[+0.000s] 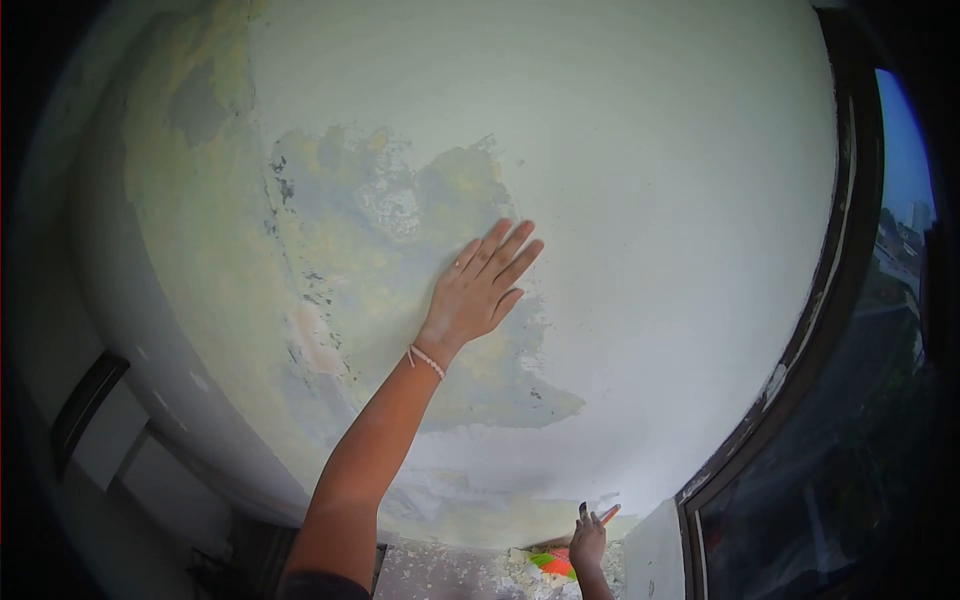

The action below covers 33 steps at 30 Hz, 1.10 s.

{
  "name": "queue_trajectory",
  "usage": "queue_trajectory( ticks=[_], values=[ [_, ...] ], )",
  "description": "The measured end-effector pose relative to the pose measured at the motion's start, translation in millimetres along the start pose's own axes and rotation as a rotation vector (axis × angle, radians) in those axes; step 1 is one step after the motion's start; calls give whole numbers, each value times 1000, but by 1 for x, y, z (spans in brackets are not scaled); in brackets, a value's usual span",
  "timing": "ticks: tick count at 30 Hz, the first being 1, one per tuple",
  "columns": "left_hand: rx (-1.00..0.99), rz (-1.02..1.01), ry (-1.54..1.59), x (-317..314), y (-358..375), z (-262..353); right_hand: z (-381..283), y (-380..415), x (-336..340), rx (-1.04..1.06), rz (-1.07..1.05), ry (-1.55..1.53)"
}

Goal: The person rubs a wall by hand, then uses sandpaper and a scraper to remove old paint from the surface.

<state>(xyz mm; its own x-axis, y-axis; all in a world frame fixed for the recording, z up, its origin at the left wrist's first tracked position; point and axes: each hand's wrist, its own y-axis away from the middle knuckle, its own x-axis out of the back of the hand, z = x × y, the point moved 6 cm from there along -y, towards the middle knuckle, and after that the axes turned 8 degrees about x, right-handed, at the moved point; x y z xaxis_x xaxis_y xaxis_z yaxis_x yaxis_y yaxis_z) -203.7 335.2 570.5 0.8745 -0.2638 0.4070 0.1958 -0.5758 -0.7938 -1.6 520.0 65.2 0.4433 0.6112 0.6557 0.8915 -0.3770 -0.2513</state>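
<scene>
My left hand (480,280) lies flat against the wall (660,230), palm down with its fingers stretched out. It rests at the edge of a rough patch (350,230) where yellowish and grey layers show through the pale coat. A beaded bracelet (428,360) circles that wrist. Low in the view, my right hand (588,548) is closed around a slim tool with an orange handle (610,514). A dark tip shows beside its fingers; the tool's exact kind cannot be made out.
Below, flakes and debris (480,572) cover a grey surface, and a red and green object (553,564) lies near my right hand. On the right, a dark-framed window (840,200) looks outside. The wall curves away on the left, past a dark handle-like bar (88,405).
</scene>
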Motion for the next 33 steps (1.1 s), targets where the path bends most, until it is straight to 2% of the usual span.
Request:
queue_trajectory(
  ticks=[1, 7, 17, 23, 27, 31, 33],
  values=[
    [-10, 13, 0, 5, -9, -8, -18, -11, 11, 103, 32, 62],
    [-44, 29, 7, 30, -26, -66, -141, -66, 72, 465, 337, -36],
    [73, 137, -41, 80, 18, -242, -360, -163, 111, 1059, 510, 331],
    [87, 198, -6, 81, 33, -270, -522, -227, 151, 1327, 734, 448],
    [97, 192, 5, 83, 33, -269, -619, -234, 164, 1380, 798, 395],
    [96, 209, 22, 82, 35, -269, -613, -232, 164, 1412, 790, 463],
    [99, 230, 20, 81, 36, -271, -570, -230, 157, 1361, 735, 515]
  ],
)
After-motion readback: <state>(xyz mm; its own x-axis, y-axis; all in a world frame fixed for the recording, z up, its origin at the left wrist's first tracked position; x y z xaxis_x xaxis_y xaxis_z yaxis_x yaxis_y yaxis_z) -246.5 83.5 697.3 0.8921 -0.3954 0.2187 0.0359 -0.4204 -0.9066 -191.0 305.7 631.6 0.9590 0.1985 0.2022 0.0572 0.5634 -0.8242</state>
